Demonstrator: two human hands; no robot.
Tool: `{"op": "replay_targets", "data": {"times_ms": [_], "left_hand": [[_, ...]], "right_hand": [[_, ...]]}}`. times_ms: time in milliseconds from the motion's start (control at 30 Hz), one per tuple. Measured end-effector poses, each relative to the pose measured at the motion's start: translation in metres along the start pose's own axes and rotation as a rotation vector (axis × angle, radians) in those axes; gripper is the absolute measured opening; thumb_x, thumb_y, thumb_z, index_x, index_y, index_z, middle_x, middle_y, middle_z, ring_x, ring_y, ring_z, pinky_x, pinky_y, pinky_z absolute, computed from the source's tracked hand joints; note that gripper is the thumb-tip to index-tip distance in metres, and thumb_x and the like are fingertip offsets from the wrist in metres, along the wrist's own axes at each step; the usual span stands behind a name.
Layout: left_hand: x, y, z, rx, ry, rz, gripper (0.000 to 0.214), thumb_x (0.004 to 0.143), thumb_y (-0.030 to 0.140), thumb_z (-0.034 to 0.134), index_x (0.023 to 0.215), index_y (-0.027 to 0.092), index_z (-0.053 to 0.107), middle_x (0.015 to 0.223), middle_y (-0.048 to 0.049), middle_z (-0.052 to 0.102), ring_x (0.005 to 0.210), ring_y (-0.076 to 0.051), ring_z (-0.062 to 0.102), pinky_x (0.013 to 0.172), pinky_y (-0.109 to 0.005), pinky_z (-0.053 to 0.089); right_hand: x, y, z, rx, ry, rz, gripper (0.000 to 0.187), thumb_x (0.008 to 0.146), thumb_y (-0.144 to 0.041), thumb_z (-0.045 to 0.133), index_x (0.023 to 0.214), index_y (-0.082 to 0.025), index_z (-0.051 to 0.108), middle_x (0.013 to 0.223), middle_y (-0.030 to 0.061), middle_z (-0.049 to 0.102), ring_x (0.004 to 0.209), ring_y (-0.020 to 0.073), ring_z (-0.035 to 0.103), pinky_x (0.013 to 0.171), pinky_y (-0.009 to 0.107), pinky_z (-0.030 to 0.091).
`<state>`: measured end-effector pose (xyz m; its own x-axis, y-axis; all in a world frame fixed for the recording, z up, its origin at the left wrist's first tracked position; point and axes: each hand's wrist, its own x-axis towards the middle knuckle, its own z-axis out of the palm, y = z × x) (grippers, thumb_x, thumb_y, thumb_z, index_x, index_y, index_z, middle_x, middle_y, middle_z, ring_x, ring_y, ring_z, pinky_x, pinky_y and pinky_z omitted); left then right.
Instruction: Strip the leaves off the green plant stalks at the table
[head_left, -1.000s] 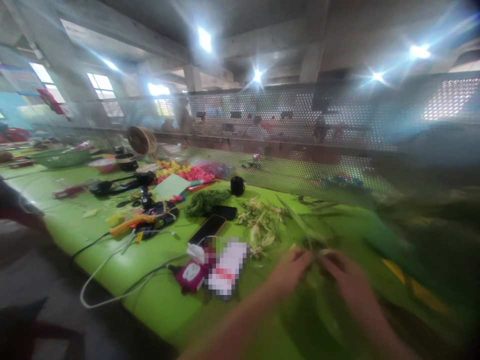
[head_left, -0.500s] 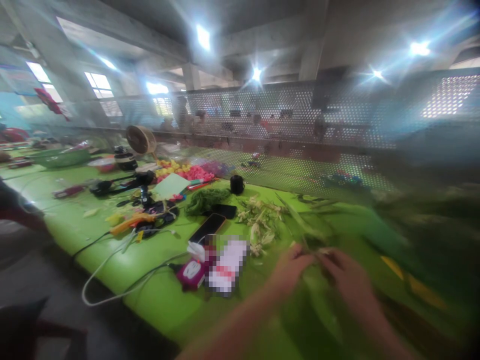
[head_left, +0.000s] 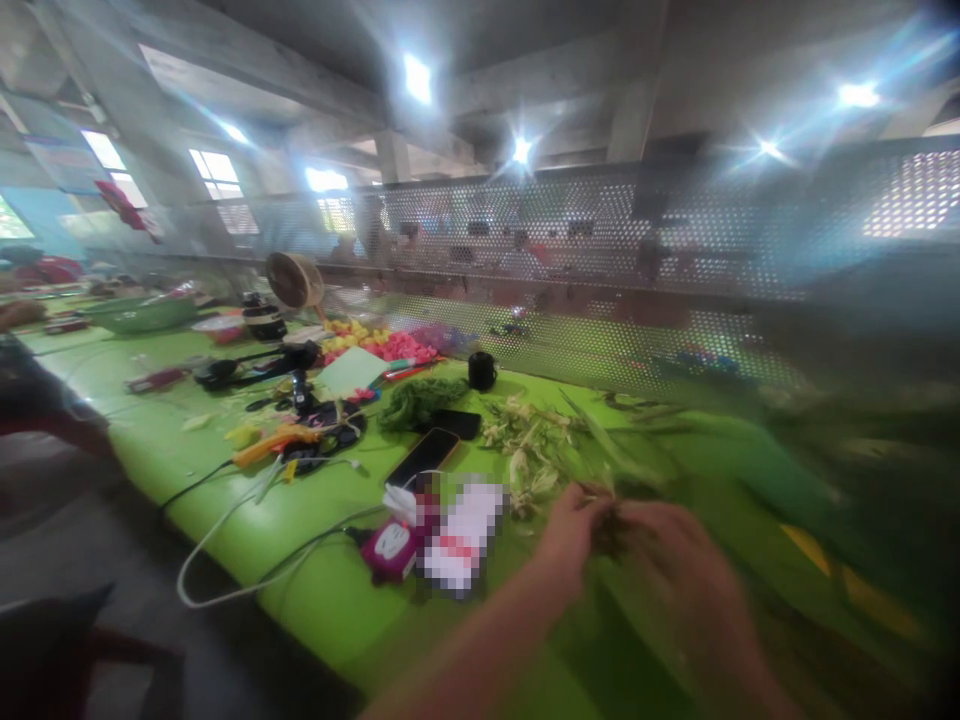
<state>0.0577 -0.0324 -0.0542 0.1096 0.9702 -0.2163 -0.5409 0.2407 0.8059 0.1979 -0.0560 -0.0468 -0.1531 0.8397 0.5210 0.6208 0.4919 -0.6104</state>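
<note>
Brown-green leafy piece (head_left: 606, 534) between two hands, pale plant pieces (head_left: 529, 448) heaped nearby.
Work looks midway: this piece seems unfinished, the heaped ones perhaps done, and how many are left cannot be told. Left hand (head_left: 571, 535) pinches it between thumb and fingers; right hand (head_left: 679, 558) meets its other side, too blurred to tell the grip. The heap lies just beyond the left hand, toward the far edge of the desk (head_left: 337, 600).
</note>
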Motion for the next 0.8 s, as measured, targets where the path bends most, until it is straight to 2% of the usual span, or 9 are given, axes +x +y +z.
{"op": "replay_targets", "data": {"times_ms": [100,233,500,667,800], "left_hand": [[-0.001,-0.001,0.001,0.017,-0.015,0.001,0.033,0.065,0.034,0.072,0.086,0.018,0.053,0.077,-0.0013,0.061,0.069,-0.014,0.059,0.063,-0.027,0.047],[-0.003,-0.001,0.002,0.084,-0.048,0.011,0.027,0.069,0.033,0.070,0.083,0.017,0.055,0.073,-0.0006,0.059,0.070,-0.014,0.058,0.070,-0.028,0.047],[-0.002,-0.008,0.001,0.196,-0.184,0.027,0.036,0.068,0.045,0.072,0.083,0.015,0.058,0.076,-0.0019,0.059,0.065,-0.012,0.055,0.065,-0.027,0.046],[0.000,-0.004,0.003,0.303,-0.247,0.071,0.036,0.068,0.045,0.072,0.083,0.014,0.060,0.072,-0.0010,0.059,0.058,-0.009,0.051,0.059,-0.024,0.042],[0.000,-0.003,0.000,0.294,-0.267,0.055,0.036,0.069,0.044,0.071,0.086,0.013,0.061,0.072,-0.0017,0.060,0.059,-0.011,0.054,0.062,-0.025,0.044]], "right_hand": [[0.002,0.001,-0.001,-0.008,0.024,0.140,0.028,0.085,-0.040,0.052,0.106,-0.027,0.064,0.114,0.0065,0.066,0.098,0.0232,0.063,0.081,0.035,0.050],[0.009,0.004,-0.008,0.113,-0.061,0.347,0.031,0.082,-0.046,0.054,0.099,-0.023,0.065,0.096,0.0053,0.073,0.082,0.0217,0.068,0.073,0.032,0.052],[0.017,-0.006,-0.014,0.199,0.012,0.460,0.023,0.070,-0.044,0.063,0.073,-0.022,0.068,0.070,0.0012,0.071,0.065,0.0202,0.064,0.059,0.027,0.049],[0.017,-0.012,-0.015,0.201,0.062,0.517,0.024,0.068,-0.046,0.061,0.070,-0.022,0.068,0.066,0.0014,0.069,0.060,0.0194,0.061,0.054,0.027,0.046],[0.017,-0.010,-0.016,0.168,0.045,0.491,0.023,0.069,-0.044,0.060,0.072,-0.023,0.068,0.067,0.0009,0.070,0.060,0.0193,0.060,0.055,0.027,0.046]]}}
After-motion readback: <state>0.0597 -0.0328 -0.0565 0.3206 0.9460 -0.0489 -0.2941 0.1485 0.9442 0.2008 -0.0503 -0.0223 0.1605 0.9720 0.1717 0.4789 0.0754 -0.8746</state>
